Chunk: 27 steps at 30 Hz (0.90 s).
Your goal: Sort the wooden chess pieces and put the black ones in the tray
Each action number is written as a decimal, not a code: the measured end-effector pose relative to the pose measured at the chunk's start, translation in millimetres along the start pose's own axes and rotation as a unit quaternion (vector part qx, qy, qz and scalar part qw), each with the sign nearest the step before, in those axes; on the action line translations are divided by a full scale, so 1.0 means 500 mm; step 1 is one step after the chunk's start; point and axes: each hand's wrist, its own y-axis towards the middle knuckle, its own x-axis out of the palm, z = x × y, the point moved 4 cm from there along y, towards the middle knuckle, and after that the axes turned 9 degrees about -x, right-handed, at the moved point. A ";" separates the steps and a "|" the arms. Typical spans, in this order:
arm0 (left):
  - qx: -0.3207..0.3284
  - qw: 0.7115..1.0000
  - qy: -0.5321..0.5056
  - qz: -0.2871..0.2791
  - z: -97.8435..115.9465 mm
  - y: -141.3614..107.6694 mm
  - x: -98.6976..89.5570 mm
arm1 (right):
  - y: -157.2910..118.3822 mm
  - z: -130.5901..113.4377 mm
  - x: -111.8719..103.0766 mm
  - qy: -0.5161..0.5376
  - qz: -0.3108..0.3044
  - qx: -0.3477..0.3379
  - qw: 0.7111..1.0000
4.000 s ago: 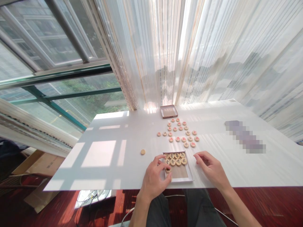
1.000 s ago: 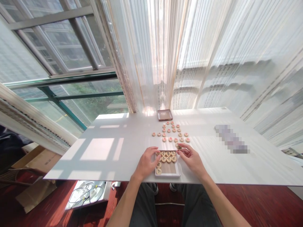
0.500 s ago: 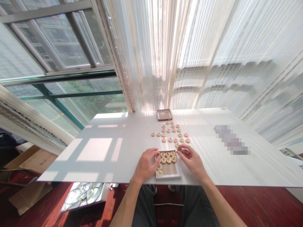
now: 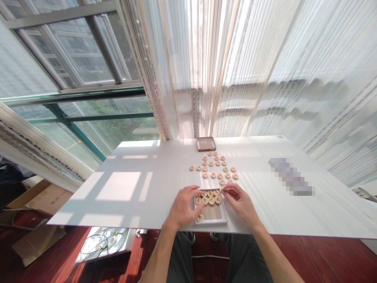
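Note:
In the head view, a shallow open box [image 4: 212,214] sits near the table's front edge, with several black-marked Chinese chess pieces [image 4: 211,201] in two rows and one more piece [image 4: 200,217] at its lower left. My left hand [image 4: 186,204] lies over the box's left side, thumb and fingers apart, its fingertips over the pieces there and hiding some of them. At the far right corner of the box, my right hand [image 4: 238,199] pinches a Chinese chess piece [image 4: 223,189] between thumb and fingers. The held piece is seen nearly edge-on.
Beyond the box, several loose pieces [image 4: 213,175], mostly red-marked, are spread over the white table [image 4: 165,165]. A box lid [image 4: 206,144] lies open side up at the back. On the right is a blurred-out object [image 4: 291,177]. Curtains [image 4: 253,70] hang behind the table.
My left thumb has moved down, over the piece below the two rows. My right hand has shifted slightly, and the piece it pinches has turned from face-showing to nearly edge-on.

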 end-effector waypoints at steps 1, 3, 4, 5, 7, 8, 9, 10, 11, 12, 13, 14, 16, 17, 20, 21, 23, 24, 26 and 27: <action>0.001 1.000 0.002 -0.003 0.002 0.000 -0.001 | 0.000 0.000 -0.001 -0.002 0.002 0.001 1.000; 0.000 1.000 0.005 -0.008 0.005 0.000 -0.002 | -0.001 0.001 -0.002 -0.005 0.003 0.005 1.000; -0.001 1.000 0.006 -0.010 0.006 0.000 -0.002 | -0.001 0.000 -0.002 -0.005 0.002 0.007 1.000; -0.001 1.000 0.006 -0.011 0.006 0.001 -0.002 | -0.001 -0.001 -0.002 -0.004 0.000 0.008 1.000; 0.001 1.000 0.007 -0.014 0.006 0.001 -0.002 | -0.002 -0.003 -0.002 0.000 -0.004 0.010 1.000; 0.002 1.000 0.007 -0.015 0.006 0.002 -0.002 | -0.003 -0.004 -0.002 0.004 -0.002 0.011 1.000; 0.003 1.000 0.007 -0.015 0.006 0.002 -0.001 | -0.003 -0.005 -0.003 0.009 0.000 0.013 1.000; 0.003 1.000 0.007 -0.015 0.006 0.002 -0.001 | -0.004 -0.006 -0.002 0.015 0.004 0.016 1.000; 0.003 1.000 0.006 -0.013 0.006 0.002 -0.001 | -0.004 -0.006 -0.002 0.021 0.008 0.017 1.000; 0.002 1.000 0.006 -0.011 0.006 0.002 -0.001 | -0.004 -0.006 -0.003 0.026 0.013 0.018 0.999; 0.001 1.000 0.005 -0.009 0.007 0.001 -0.001 | -0.004 -0.005 -0.003 0.028 0.017 0.017 0.999; 0.000 1.000 0.004 -0.007 0.007 0.001 -0.001 | -0.004 -0.004 -0.004 0.027 0.020 0.017 0.999; -0.001 1.000 0.003 -0.004 0.008 0.001 -0.001 | -0.004 0.000 -0.005 0.026 0.025 0.020 0.999; -0.001 1.000 0.002 -0.003 0.008 0.001 -0.001 | -0.004 0.003 -0.005 0.030 0.025 0.024 0.999; -0.002 1.000 -0.001 -0.005 0.006 0.002 0.000 | -0.005 0.008 -0.005 0.055 0.023 0.045 0.997; -0.003 1.000 -0.002 -0.006 0.004 0.002 0.001 | -0.006 0.009 -0.005 0.061 0.023 0.051 0.997; -0.004 1.000 -0.006 -0.005 0.002 0.002 0.000 | -0.006 0.007 -0.004 0.062 0.025 0.061 0.996; -0.004 1.000 -0.008 -0.005 0.001 0.001 0.000 | -0.006 0.005 -0.004 0.056 0.028 0.063 0.996; -0.002 1.000 -0.008 -0.014 0.001 0.000 -0.003 | -0.005 0.005 -0.005 0.037 0.034 0.060 0.997; 0.000 1.000 -0.006 -0.024 0.002 -0.001 -0.004 | -0.005 0.006 -0.006 0.028 0.035 0.057 0.997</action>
